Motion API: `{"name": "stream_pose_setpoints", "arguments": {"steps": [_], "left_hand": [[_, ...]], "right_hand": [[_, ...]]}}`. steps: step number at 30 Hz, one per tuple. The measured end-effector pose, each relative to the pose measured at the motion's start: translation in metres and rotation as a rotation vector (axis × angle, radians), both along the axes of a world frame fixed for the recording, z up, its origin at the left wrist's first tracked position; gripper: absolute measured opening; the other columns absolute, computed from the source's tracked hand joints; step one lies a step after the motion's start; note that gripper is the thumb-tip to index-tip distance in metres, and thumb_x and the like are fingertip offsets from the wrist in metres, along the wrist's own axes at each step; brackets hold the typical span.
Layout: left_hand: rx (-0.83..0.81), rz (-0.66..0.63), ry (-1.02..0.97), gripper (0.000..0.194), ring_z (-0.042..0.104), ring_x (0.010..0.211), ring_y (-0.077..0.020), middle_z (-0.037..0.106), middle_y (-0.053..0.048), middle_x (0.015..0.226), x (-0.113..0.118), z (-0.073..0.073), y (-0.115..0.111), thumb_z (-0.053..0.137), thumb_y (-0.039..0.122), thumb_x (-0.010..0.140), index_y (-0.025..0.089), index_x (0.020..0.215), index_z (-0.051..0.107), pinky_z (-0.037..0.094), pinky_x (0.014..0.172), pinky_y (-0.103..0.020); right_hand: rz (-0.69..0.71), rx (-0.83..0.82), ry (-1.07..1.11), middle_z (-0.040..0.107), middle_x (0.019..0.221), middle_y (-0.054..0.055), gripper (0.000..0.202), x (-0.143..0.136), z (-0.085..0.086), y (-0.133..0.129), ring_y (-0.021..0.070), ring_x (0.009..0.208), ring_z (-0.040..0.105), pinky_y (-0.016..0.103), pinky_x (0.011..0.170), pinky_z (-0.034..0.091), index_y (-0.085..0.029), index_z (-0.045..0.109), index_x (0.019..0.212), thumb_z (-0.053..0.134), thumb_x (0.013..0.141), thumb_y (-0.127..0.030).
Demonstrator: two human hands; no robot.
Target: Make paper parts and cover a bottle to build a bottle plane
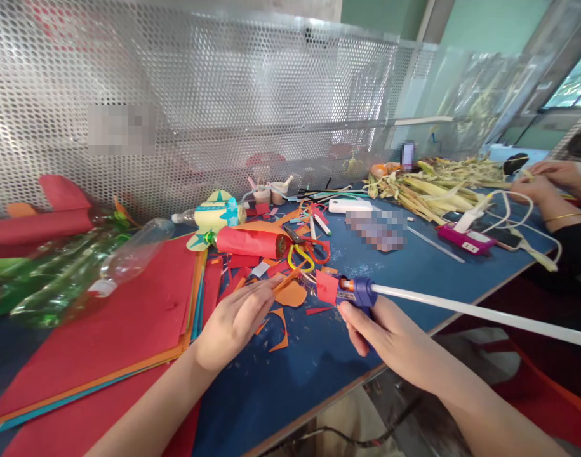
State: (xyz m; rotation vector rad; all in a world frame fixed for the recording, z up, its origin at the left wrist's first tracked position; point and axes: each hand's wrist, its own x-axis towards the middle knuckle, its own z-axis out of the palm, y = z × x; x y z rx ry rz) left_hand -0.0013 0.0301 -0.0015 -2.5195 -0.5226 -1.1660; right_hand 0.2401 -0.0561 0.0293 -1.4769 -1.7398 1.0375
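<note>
My right hand (371, 324) is wrapped round the handle of a purple glue gun (361, 292), with a long white glue stick (461, 308) running out of its back to the right. A red paper piece (326, 287) covers part of the gun's front. To the left, my left hand (240, 317) pinches a folded orange paper piece (290, 280) between its fingers. A rounded orange cutout (291, 294) lies just beyond those fingertips. Behind it are yellow-and-red-handled scissors (309, 254) and a red-wrapped bottle (249, 242).
Stacked coloured sheets (113, 317) and green plastic bottles (56, 279) cover the left. A yellow paper-wrapped bottle (218, 216) stands out near the mesh screen (199, 108). Rightward are corn husks (423, 190), a purple power strip (466, 240) and another person's hands (542, 184).
</note>
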Motion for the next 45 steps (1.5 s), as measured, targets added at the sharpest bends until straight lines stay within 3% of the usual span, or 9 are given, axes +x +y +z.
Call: {"name": "stream_pose_setpoints", "arguments": {"steps": [14,26,34,40,45], "left_hand": [[0.003,0.000,-0.001,0.017,0.072,0.092,-0.0222,0.074,-0.017,0.101,0.000,0.002,0.000,0.055,0.004,0.086,0.013,0.100,0.054,0.060,0.080,-0.028],[0.003,-0.004,0.004,0.018,0.071,0.095,-0.0215,0.072,-0.015,0.104,0.000,0.000,0.000,0.056,0.004,0.085,0.013,0.101,0.055,0.059,0.084,-0.028],[0.015,0.029,0.010,0.014,0.071,0.092,-0.0208,0.074,-0.016,0.096,-0.002,-0.001,0.000,0.054,0.006,0.088,0.013,0.100,0.053,0.059,0.079,-0.028],[0.012,0.052,0.015,0.012,0.072,0.088,-0.0213,0.074,-0.010,0.081,-0.004,-0.004,0.002,0.056,0.006,0.086,0.014,0.096,0.054,0.059,0.080,-0.030],[0.017,0.057,-0.008,0.010,0.072,0.088,-0.0197,0.074,-0.012,0.089,-0.001,-0.002,0.001,0.053,0.008,0.089,0.015,0.096,0.053,0.059,0.078,-0.028]], "right_hand": [[0.082,-0.008,0.053,0.049,0.055,-0.003,0.046,-0.009,0.006,-0.006,0.0127,0.053,0.051,0.026,0.058,0.040,-0.022,0.042,0.066,0.033,0.095,-0.056],[0.015,-0.008,0.010,0.051,0.055,-0.002,0.053,0.001,-0.001,0.002,0.0133,0.054,0.051,0.026,0.056,0.039,-0.021,0.044,0.061,0.032,0.094,-0.061],[-0.015,0.024,-0.050,0.051,0.053,-0.002,0.054,0.004,-0.001,0.006,0.0132,0.052,0.050,0.027,0.057,0.037,-0.021,0.044,0.060,0.031,0.094,-0.061],[-0.024,0.019,-0.045,0.051,0.053,-0.003,0.054,0.005,-0.001,0.009,0.0134,0.053,0.051,0.028,0.058,0.036,-0.021,0.044,0.059,0.032,0.093,-0.061],[-0.023,0.033,-0.053,0.050,0.053,-0.003,0.054,0.005,-0.001,0.011,0.0138,0.053,0.051,0.028,0.059,0.036,-0.021,0.043,0.059,0.030,0.094,-0.061]]}}
